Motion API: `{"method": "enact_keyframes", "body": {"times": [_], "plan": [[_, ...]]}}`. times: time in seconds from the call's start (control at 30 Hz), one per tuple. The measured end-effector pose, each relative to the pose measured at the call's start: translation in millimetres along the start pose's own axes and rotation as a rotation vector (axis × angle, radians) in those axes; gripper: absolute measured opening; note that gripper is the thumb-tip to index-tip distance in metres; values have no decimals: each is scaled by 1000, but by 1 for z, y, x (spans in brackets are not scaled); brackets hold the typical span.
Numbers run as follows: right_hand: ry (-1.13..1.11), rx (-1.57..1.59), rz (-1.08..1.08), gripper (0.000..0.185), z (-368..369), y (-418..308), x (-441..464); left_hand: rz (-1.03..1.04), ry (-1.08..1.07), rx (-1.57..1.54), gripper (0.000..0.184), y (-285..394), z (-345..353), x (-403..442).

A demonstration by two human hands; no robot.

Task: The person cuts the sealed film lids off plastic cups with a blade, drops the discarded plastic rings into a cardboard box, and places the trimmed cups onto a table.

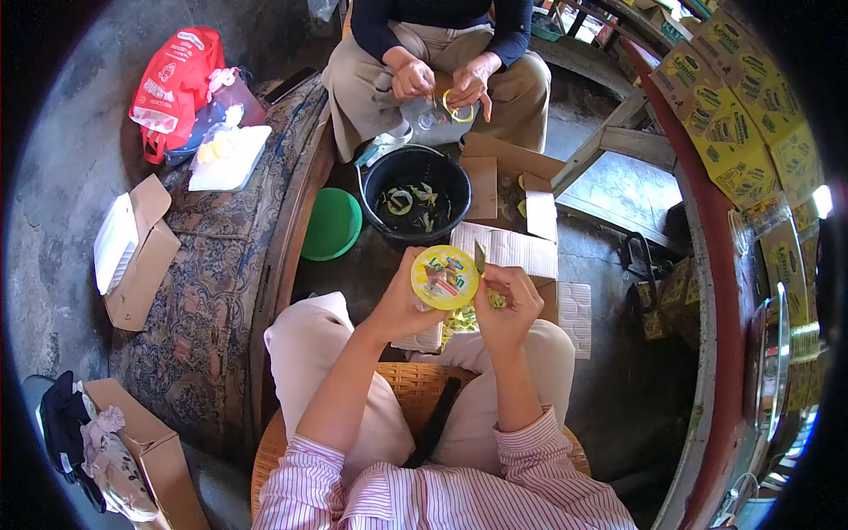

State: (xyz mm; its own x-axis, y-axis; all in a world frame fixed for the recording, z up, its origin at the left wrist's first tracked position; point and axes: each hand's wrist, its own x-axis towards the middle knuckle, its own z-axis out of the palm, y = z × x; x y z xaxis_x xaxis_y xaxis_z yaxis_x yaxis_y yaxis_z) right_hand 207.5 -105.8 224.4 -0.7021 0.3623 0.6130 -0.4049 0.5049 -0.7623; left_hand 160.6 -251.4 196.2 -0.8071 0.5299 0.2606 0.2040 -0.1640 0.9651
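My left hand [397, 305] is wrapped round a plastic cup with a yellow printed lid [444, 277] that reads "Lemon". The lid faces up toward me. Close against its right rim, my right hand [515, 302] pinches a small, pointed, grey-green blade-like piece [480, 256]; I cannot make out exactly what it is. Below the hands, a cardboard box [574, 318] with open flaps holds yellow scraps [460, 325], partly hidden by my hands and legs.
Opposite sits a person whose hands [442, 84] hold a yellow ring-shaped strip. Between us stand a black bucket [368, 190] with scraps inside, a green lid [332, 225] and another open carton [480, 187]. A patterned bench [203, 291] runs along the left; yellow Lemon cartons [729, 124] are stacked right.
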Motion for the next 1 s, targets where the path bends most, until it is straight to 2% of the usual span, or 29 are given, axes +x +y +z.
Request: {"method": "enact_keyframes", "body": {"times": [0.07, 0.17, 0.37, 0.47, 0.57, 1.0], "plan": [[40, -7, 3, 18, 0, 2, 0, -16, 4, -16, 65, -3, 0, 1], [26, 5, -3, 18, 2, 1, 0, 64, 108, 99, 61, -19, 9, -3], [34, -7, -1, 18, 3, 2, -1, 131, 182, 122, 59, -5, 16, 4], [22, -1, 19, 19, 4, 2, -3, 152, 189, 109, 58, -3, 13, 6], [9, 22, 28, 18, 5, 4, -5, 111, 190, 74, 67, -11, 9, 5], [-1, -11, 27, 18, 6, 1, -6, 113, 156, 115, 67, -5, 7, 2]]}}
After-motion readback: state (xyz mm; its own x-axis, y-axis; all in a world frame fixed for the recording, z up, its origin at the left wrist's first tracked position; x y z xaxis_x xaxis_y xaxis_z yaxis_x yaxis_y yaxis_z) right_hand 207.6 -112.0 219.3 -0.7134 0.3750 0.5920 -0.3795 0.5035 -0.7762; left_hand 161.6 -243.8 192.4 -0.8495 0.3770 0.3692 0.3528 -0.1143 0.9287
